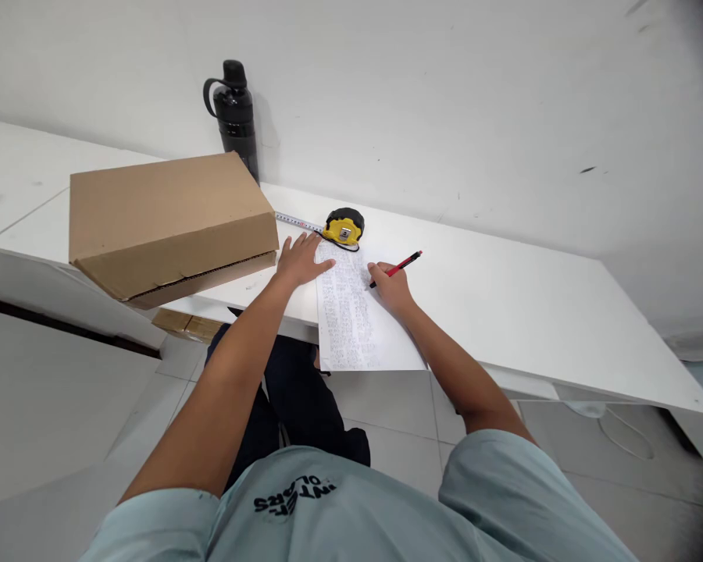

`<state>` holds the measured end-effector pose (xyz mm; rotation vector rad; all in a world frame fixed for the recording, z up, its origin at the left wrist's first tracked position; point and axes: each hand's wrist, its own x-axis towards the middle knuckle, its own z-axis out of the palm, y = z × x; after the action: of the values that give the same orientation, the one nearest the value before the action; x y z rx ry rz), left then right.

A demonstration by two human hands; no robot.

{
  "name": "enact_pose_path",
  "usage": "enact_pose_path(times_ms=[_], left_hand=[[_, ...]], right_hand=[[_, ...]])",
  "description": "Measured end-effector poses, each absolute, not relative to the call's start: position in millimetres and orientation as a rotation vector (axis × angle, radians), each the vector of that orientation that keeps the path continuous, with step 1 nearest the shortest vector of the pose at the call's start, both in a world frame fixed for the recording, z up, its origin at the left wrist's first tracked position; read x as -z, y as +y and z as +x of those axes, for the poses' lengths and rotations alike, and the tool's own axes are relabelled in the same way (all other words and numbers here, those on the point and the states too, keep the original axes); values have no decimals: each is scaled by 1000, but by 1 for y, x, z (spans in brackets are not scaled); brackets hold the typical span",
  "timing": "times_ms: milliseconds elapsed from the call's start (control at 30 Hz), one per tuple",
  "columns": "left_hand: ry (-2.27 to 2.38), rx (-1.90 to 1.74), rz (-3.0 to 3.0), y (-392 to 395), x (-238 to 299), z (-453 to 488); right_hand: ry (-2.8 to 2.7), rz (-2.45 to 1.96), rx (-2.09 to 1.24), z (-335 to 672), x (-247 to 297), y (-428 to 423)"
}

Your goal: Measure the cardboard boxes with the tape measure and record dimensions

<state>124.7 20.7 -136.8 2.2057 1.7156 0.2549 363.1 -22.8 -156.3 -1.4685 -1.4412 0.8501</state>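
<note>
A white sheet of paper (357,328) covered in handwriting lies on the white table (504,304), its near end hanging over the front edge. My left hand (301,259) rests flat and open on the sheet's top left corner, fingers spread. My right hand (390,287) is closed on a red and black pen (399,267), whose tip touches the upper part of the sheet. A yellow and black tape measure (344,226) sits just beyond the paper, with a short length of tape pulled out to the left.
A closed brown cardboard box (164,222) lies on the table left of my left hand, overhanging the front edge. A black water bottle (234,117) stands behind it against the white wall. Tiled floor lies below the table.
</note>
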Motion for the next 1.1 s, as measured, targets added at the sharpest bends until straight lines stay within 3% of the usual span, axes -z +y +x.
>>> enact_pose_path(times_ms=[1100], left_hand=[[1714,-300,2219,20,141,121]], right_hand=[[-1435,-1474,-742,360,161,-21]])
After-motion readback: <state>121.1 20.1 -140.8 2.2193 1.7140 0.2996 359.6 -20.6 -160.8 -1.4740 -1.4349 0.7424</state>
